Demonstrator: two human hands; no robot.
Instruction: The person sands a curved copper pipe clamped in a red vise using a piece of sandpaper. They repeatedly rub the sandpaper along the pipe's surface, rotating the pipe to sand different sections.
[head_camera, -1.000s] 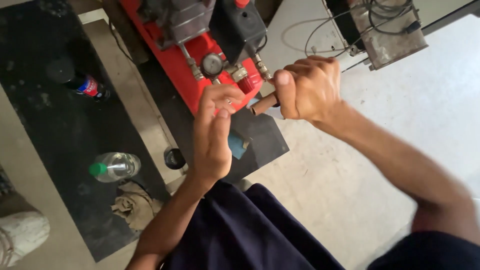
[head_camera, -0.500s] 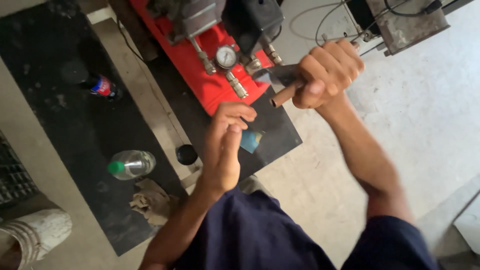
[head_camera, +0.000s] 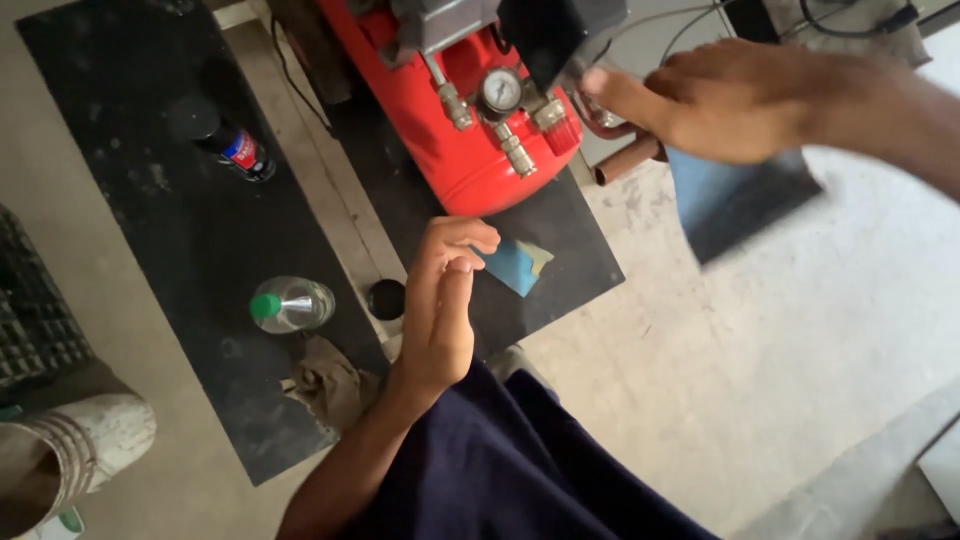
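Copper pipe (head_camera: 628, 160) sits beside the red compressor tank (head_camera: 470, 160), by its gauge (head_camera: 500, 90). Right hand (head_camera: 730, 100) closed round the pipe's upper end. Left hand (head_camera: 445, 300) flat, fingers together, holding nothing, above black mat (head_camera: 200, 230). Clear bottle (head_camera: 290, 303) lies on that mat.

Bare concrete floor (head_camera: 780, 330), black mats (head_camera: 190, 210)

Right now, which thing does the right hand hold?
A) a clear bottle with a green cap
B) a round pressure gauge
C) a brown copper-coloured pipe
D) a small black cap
C: the right hand closes around the brown pipe beside the red compressor tank.
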